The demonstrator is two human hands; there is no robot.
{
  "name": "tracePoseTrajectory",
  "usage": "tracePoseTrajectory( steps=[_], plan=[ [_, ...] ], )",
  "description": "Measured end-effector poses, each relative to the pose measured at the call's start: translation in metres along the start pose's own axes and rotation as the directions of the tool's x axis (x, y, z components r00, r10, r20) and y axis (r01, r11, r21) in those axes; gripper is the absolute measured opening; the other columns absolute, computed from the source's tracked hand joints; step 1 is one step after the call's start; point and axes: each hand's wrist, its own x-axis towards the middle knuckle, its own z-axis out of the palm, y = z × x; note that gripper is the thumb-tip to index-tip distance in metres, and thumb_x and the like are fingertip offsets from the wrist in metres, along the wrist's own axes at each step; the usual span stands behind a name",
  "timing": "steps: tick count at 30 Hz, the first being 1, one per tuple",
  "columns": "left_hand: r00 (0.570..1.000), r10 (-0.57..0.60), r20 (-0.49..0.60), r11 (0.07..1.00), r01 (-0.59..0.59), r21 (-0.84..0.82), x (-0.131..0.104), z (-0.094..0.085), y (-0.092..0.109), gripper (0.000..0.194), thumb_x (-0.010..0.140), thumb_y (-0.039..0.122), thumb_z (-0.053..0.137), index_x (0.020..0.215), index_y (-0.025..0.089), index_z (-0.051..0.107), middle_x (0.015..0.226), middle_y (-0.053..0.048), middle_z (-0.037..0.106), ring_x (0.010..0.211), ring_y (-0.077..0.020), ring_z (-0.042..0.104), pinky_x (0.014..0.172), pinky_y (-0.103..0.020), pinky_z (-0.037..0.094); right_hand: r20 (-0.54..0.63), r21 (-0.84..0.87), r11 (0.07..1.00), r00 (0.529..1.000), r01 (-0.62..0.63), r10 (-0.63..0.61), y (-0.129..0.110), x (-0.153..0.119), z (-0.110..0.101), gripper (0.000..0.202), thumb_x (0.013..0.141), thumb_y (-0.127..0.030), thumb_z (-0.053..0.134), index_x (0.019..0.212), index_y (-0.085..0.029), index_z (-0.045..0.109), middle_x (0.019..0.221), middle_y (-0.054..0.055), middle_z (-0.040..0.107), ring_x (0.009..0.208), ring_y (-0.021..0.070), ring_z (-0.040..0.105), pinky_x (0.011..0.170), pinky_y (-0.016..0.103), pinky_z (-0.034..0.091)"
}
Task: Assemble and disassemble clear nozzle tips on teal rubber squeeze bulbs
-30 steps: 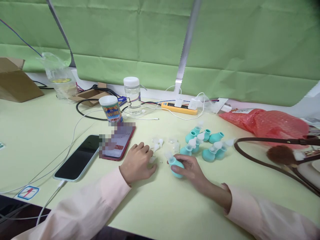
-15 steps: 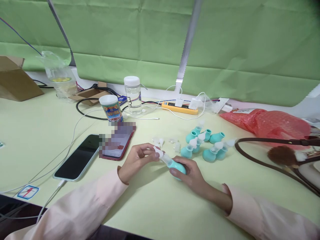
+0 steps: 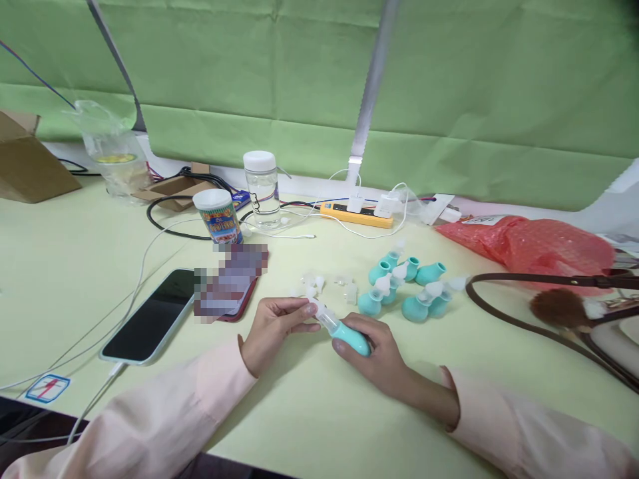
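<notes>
Over a pale yellow-green surface (image 3: 289,426), two hands are close together, near the front edge. The right hand (image 3: 384,352) has its fingers wrapped around a teal bulb (image 3: 353,338), which lies on a slant: round end toward the lower right, clear neck (image 3: 328,320) pointing up and left. The left hand's (image 3: 277,326) fingers pinch a small white tip (image 3: 315,302) at that neck's end, roughly in line.

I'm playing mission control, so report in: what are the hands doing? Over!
Right hand gripping teal bulb. Left hand pinching white tip at bulb's clear neck. Loose pieces just beyond, none seen between hands.
</notes>
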Motion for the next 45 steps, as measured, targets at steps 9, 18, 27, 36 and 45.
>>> tracePoseTrajectory(
  steps=[9, 18, 27, 36, 45],
  plan=[
    [0.999, 0.052, -0.005, 0.999, -0.052, 0.004, 0.002, 0.005, -0.002, 0.02, 0.062, 0.026, 0.068, 0.074, 0.009, 0.066, 0.076, -0.007, 0.066, 0.074, -0.0186, 0.061, 0.067, -0.031, 0.053, -0.033, -0.029, 1.0, 0.999, -0.008, 0.007, 0.001, -0.001, 0.005, 0.014, 0.074, -0.027, 0.05, 0.063, -0.018, 0.045, 0.057, -0.002, 0.04, 0.053, 0.0111, 0.038, 0.051, 0.024, 0.033],
    [0.848, -0.249, 0.469, 0.791, -0.102, 0.604, 0.022, 0.006, 0.08, 0.007, 0.056, 0.016, 0.068, 0.061, 0.013, 0.064, 0.06, -0.004, 0.063, 0.051, -0.0128, 0.058, 0.048, -0.023, 0.052, -0.031, 0.057, 0.996, 0.997, 0.075, -0.074, 0.001, -0.003, 0.004, 0.005, 0.075, -0.023, 0.051, 0.077, -0.019, 0.049, 0.069, 0.002, 0.05, 0.063, 0.0143, 0.046, 0.058, 0.027, 0.038],
    [0.882, -0.054, 0.469, 0.831, -0.221, 0.51, 0.021, 0.024, 0.077, 0.013, 0.058, 0.019, 0.066, 0.052, 0.011, 0.057, 0.054, -0.002, 0.059, 0.044, -0.0105, 0.054, 0.042, -0.021, 0.045, -0.101, 0.113, 0.994, 0.995, 0.014, -0.003, 0.007, -0.007, 0.002, 0.01, 0.08, -0.027, 0.044, 0.083, -0.019, 0.049, 0.075, 0.005, 0.051, 0.072, 0.0177, 0.049, 0.062, 0.028, 0.04],
    [0.96, 0.25, 0.129, 0.957, -0.265, 0.12, 0.02, 0.022, -0.014, 0.02, 0.061, 0.026, 0.065, 0.056, 0.012, 0.052, 0.052, 0.003, 0.052, 0.044, -0.0054, 0.043, 0.041, -0.017, 0.034, -0.09, 0.021, 0.992, 0.988, 0.128, -0.126, 0.0, -0.009, 0.004, 0.01, 0.078, -0.019, 0.046, 0.087, -0.021, 0.047, 0.076, 0.002, 0.05, 0.066, 0.0145, 0.046, 0.06, 0.026, 0.038],
    [0.985, 0.173, 0.014, 0.982, -0.171, -0.077, 0.029, 0.007, -0.002, 0.015, 0.065, 0.025, 0.064, 0.061, 0.01, 0.061, 0.063, -0.001, 0.055, 0.055, -0.0075, 0.047, 0.046, -0.018, 0.038, -0.137, 0.002, 0.999, 0.99, -0.038, 0.038, 0.006, -0.003, 0.002, 0.006, 0.078, -0.025, 0.047, 0.079, -0.019, 0.047, 0.069, 0.0, 0.047, 0.06, 0.0119, 0.044, 0.055, 0.022, 0.038]
  ],
)
